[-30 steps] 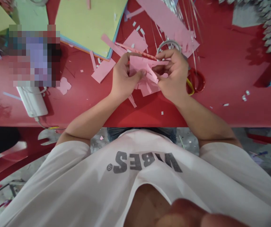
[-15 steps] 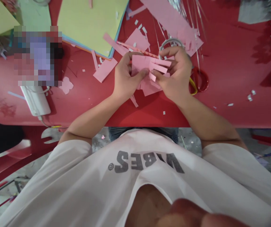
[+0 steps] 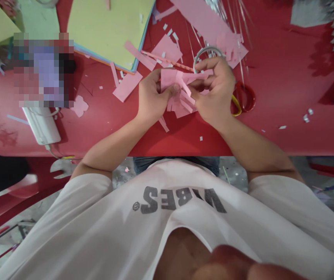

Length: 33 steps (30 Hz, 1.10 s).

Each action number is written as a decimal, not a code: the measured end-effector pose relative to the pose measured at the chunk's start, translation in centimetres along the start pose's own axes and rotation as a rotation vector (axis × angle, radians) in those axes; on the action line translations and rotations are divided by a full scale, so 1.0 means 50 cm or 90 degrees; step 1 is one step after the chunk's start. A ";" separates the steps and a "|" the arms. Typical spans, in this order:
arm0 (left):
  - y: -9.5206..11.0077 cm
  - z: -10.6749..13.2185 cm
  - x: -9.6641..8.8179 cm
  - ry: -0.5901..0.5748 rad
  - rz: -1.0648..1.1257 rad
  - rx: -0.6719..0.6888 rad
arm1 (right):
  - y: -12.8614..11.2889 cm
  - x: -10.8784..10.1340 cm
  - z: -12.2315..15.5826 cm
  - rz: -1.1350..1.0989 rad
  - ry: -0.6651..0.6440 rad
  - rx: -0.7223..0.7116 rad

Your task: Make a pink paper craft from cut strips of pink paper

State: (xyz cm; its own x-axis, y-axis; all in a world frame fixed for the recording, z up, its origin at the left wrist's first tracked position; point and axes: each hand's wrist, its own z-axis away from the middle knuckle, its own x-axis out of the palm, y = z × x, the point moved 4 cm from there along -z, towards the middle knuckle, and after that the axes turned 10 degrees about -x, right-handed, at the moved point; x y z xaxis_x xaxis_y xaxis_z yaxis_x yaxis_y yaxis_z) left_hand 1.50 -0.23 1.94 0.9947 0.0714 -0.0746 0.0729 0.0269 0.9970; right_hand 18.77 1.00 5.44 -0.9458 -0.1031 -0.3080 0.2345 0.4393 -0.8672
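Fingers (image 3: pixel 204 72) of the left hand (image 3: pixel 153 99) and right hand (image 3: pixel 216 93) are closed in a pinch on a fringed pink paper piece (image 3: pixel 178 91), which sits between the hands over a red plastic table (image 3: pixel 286 144). Risk: excess pinch force could crease or tear the narrow strips. Secondary risk: a careless wrist movement could knock the red-handled scissors (image 3: pixel 244 97) just beside the right hand, or disturb the loose pink scraps (image 3: pixel 127 86). Legible print: "VIBES" in grey across the white T-shirt (image 3: pixel 178 200), inverted from this viewpoint, with a small circled mark beside it.
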 end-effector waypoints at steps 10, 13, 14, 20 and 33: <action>0.009 0.006 -0.001 0.028 -0.025 0.022 | -0.007 0.002 0.000 -0.028 0.020 -0.029; 0.015 0.008 0.000 0.020 -0.022 0.024 | -0.006 0.001 0.000 -0.020 0.021 -0.019; 0.016 0.009 0.000 0.018 -0.020 0.023 | -0.007 0.001 0.000 -0.011 0.020 -0.013; 0.008 0.006 0.000 0.010 -0.001 0.024 | -0.011 -0.001 0.001 -0.001 0.041 -0.036; 0.006 0.008 0.003 0.026 -0.021 0.044 | -0.009 0.002 -0.002 0.010 0.005 -0.031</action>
State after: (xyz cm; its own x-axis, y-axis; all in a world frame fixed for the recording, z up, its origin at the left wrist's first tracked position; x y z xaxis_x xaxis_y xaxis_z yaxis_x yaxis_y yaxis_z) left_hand 1.70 -0.62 2.21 0.9878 0.1126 -0.1074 0.1125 -0.0392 0.9929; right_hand 18.55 0.86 5.84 -0.9438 -0.0886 -0.3183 0.2386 0.4837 -0.8421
